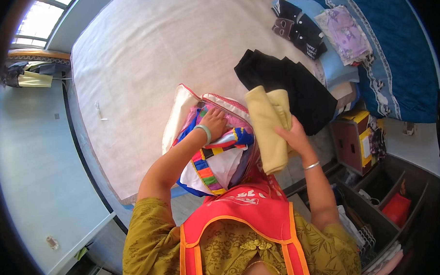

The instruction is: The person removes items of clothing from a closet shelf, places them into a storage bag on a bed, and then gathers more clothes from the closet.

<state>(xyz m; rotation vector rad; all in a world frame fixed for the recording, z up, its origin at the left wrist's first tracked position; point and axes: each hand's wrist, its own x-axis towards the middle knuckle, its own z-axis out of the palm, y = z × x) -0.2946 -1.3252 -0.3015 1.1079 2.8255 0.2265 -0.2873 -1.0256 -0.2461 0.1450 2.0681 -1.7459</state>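
An unzipped fabric storage bag [172, 115] with red piping stands at the near edge of the bed. It holds folded clothes, among them a garment with multicoloured stripes [201, 167] and white and blue cloth. My left hand [213, 123] lies on the clothes in the bag's mouth, its fingers stretched over them and partly sunk among the folds. Just right of the bag, my right hand [293, 136] grips a folded pale-yellow piece of cloth [267, 131]. The thumb rests across its near face, and the other fingers are hidden behind it.
Black trousers [286, 86] lie on the bed [144, 57] beyond the yellow cloth. Farther right are a dark printed garment [299, 30], a purple floral cloth [345, 33] and a blue cover [396, 49]. At lower right stand a brown box [348, 145] and an open compartmented drawer [378, 214].
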